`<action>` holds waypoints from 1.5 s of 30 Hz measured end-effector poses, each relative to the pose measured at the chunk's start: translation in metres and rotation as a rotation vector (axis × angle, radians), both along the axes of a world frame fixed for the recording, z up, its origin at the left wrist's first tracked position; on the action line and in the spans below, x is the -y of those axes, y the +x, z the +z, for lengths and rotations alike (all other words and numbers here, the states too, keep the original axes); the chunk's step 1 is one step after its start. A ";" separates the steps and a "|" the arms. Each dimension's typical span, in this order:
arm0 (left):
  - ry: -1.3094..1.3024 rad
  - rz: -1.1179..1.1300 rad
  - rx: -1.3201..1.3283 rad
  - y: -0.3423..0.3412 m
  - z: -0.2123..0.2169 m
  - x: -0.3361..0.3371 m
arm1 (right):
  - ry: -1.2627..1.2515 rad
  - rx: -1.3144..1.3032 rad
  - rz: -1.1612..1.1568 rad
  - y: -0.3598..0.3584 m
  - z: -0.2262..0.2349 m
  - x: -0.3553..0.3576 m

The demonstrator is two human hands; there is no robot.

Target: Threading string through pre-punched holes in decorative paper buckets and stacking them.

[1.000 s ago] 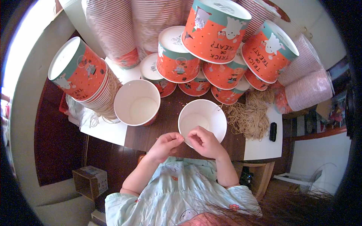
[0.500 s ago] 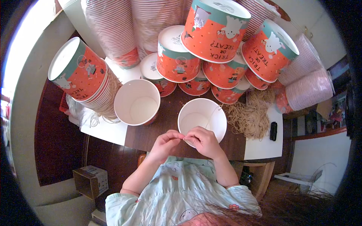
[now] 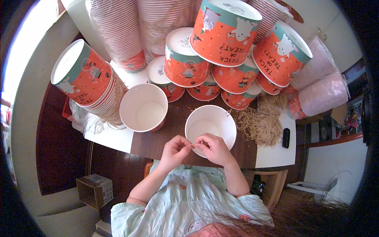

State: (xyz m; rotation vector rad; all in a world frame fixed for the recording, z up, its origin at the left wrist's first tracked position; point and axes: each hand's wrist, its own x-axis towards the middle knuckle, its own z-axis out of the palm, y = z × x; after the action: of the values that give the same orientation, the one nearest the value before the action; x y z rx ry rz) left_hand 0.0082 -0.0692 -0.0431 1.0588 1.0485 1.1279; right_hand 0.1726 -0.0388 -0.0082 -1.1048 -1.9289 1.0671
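A white-lined paper bucket [image 3: 205, 122] stands upright in front of me, its mouth facing up. At its right rim a short piece of tan cord [image 3: 228, 113] passes through the wall. Over the near rim, my left hand [image 3: 176, 151] and my right hand [image 3: 213, 149] meet with thumbs and index fingers pinched together. A thin bit of the tan cord shows between the fingertips. Its run from the rim to my fingers is hard to make out. To the left stands a second open bucket [image 3: 143, 107], untouched.
Upside-down orange buckets [image 3: 226, 35] are piled at the back. A nested stack [image 3: 85, 75] leans at the left, with wrapped stacks [image 3: 114, 31] behind. Right of my bucket lie a heap of tan cords [image 3: 263, 122] and a small black object [image 3: 286, 138].
My fingertips have shifted slightly and now show a bit of cord between them. The bucket under my hands has moved a little toward me.
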 end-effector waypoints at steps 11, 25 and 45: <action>-0.069 -0.039 -0.085 0.000 0.007 0.003 | 0.016 -0.018 0.013 0.001 -0.002 0.000; 0.208 0.093 -0.305 0.004 0.002 0.001 | -0.009 0.012 0.034 0.001 -0.001 0.001; 0.275 0.094 -0.398 0.003 -0.003 0.002 | -0.119 -0.028 0.115 0.005 -0.001 0.001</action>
State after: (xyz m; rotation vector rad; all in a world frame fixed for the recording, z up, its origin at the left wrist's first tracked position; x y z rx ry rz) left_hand 0.0109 -0.0710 -0.0462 1.5098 1.2881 1.1877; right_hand 0.1775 -0.0394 -0.0091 -1.0473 -1.9468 1.2679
